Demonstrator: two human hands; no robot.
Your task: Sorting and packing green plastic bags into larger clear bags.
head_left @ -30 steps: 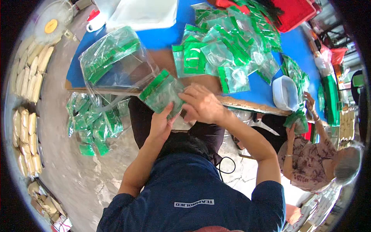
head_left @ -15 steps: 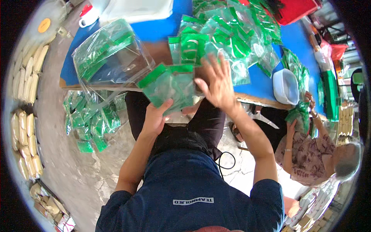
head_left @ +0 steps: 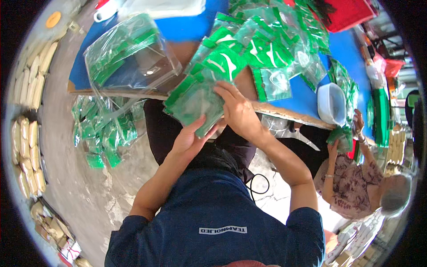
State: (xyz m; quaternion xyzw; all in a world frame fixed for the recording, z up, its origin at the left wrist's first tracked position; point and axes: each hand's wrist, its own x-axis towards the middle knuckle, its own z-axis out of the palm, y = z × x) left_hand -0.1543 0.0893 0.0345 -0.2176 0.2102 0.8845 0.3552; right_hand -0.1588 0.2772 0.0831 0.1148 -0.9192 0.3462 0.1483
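Observation:
Over my lap, at the table's front edge, I hold several flat clear plastic packets [head_left: 195,104] with green bands along one side. My left hand [head_left: 189,139] grips them from below, thumb on top. My right hand [head_left: 240,112] is closed on their right edge, its fingertips at the upper corner. Just beyond them lie more green and clear packets [head_left: 229,62], spread over the blue table [head_left: 189,27]. To the left, a large clear plastic bag [head_left: 133,55] with green-banded packets inside overhangs the table edge.
A white tub [head_left: 331,104] stands at the table's right edge. Beside it a co-worker [head_left: 347,184] handles a green packet. More packets [head_left: 104,133] lie low on the left, under the table edge. A white cup with red [head_left: 105,11] and a red item [head_left: 349,13] are at the back.
My right hand has come down and left from above the table onto the packets' edge. The held packets have come together into a tighter stack and turned slightly.

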